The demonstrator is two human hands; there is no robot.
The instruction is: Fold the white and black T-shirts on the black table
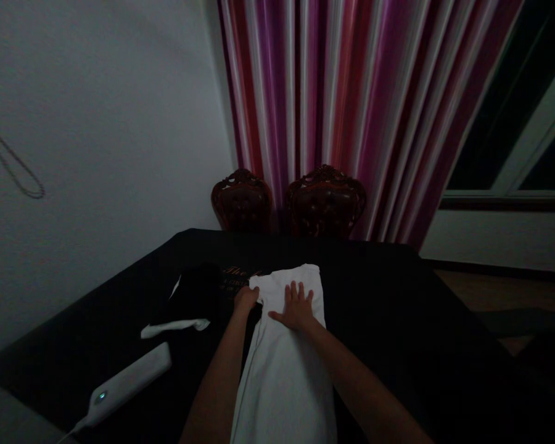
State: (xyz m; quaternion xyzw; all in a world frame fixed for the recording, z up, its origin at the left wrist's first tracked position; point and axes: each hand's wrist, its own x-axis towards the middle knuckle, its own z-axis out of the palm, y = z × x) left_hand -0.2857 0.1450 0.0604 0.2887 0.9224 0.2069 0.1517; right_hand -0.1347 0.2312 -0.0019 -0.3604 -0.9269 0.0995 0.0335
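Observation:
A long white garment, which looks folded lengthwise, lies on the dark tabletop and runs from the middle toward me. My left hand is closed on its left edge near the far end. Flat on the cloth, with fingers spread, rests my right hand. The near end of the garment runs out of the bottom of the view. Whether it is trousers or a shirt I cannot tell in the dim light.
Left of the garment lies a black and white bundle of cloth. Closer to me is a white power strip-like device with a small light and a cord. Two carved chairs stand beyond the table, before a striped curtain.

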